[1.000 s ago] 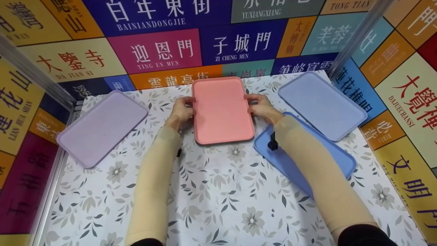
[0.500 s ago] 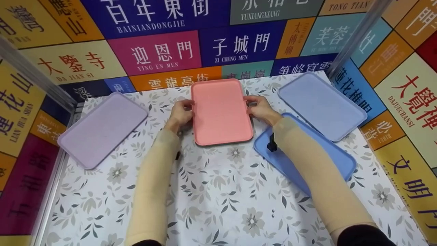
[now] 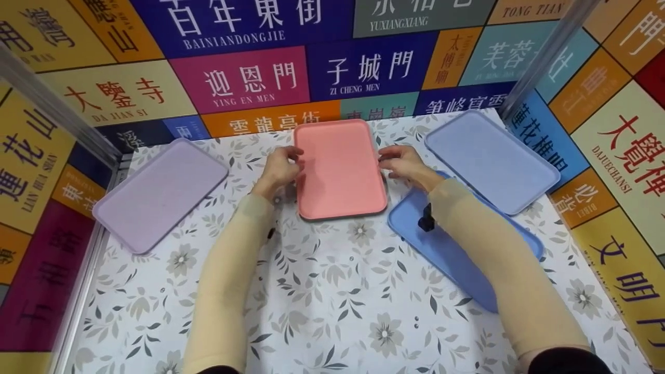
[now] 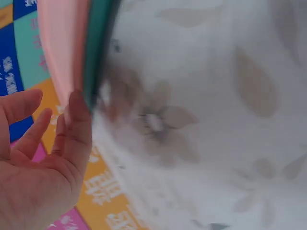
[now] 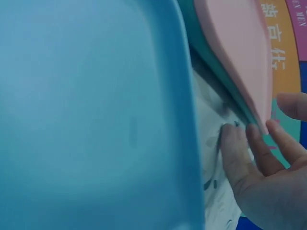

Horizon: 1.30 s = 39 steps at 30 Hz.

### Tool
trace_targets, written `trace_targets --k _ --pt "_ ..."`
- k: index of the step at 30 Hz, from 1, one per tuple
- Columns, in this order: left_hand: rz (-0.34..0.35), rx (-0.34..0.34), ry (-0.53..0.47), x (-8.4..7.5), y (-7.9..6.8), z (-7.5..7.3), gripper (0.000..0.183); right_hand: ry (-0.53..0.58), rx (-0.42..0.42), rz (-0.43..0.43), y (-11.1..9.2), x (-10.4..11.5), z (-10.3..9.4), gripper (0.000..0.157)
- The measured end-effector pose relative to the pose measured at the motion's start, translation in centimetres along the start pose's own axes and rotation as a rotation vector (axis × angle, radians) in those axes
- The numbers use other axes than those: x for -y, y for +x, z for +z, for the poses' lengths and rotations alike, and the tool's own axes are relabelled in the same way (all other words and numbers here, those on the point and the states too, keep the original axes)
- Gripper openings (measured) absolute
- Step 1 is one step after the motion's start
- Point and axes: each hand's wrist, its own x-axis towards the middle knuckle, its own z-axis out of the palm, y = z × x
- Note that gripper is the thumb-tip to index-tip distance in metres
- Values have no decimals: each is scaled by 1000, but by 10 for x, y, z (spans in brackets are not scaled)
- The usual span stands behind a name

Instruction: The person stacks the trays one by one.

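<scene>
In the head view a pink tray (image 3: pixel 343 171) lies lengthwise at the back middle of the table. The wrist views show a teal green tray (image 4: pixel 98 43) directly beneath it, their edges stacked. My left hand (image 3: pixel 280 169) is at the pink tray's left side. In the left wrist view its fingers are loosely extended, one fingertip right at the trays' edge, the thumb apart. On the other side my right hand (image 3: pixel 405 162) has its fingers spread, thumb lifted off, fingertips near the stack's edge. A blue tray (image 3: pixel 452 259) lies under my right forearm, partly hidden by it.
A lilac tray (image 3: pixel 161 195) lies slantwise at the left. At the back right a pale blue tray (image 3: pixel 491 161) lies close to the blue one. The floral-patterned table (image 3: pixel 322 311) is bounded by colourful walls (image 3: pixel 239 78) behind and at both sides.
Both hands have loosened from the pink tray's sides; the right has drawn off slightly to the right. The stack stays in nearly the same place. The view has shifted a little.
</scene>
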Motion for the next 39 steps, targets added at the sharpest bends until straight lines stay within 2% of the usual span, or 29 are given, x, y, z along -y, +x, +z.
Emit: trace_targets --k 5,13,16,21,25,34,37,39 --pt "97 -5 56 -21 -7 5 47 -113 -12 -1 -16 6 -11 55" --pt "187 62 62 -51 -14 24 42 -238 -14 -27 -45 -4 -33 61" --pt "231 45 81 -58 -14 31 37 -263 -15 -47 -56 -10 -40 61" --pt "298 12 112 -69 -16 41 35 -224 -7 -87 -73 -16 -50 61" --pt "271 68 65 -77 -21 49 36 -204 -17 -98 -85 -17 -60 61" --pt "118 236 2 -90 -32 75 41 -227 -25 -61 -110 -27 -90 63" --pt "121 259 18 -96 -34 88 42 -232 -42 -50 -119 -35 -101 64" --pt "154 273 45 -100 -36 99 43 -240 -52 -39 -126 -42 -108 65"
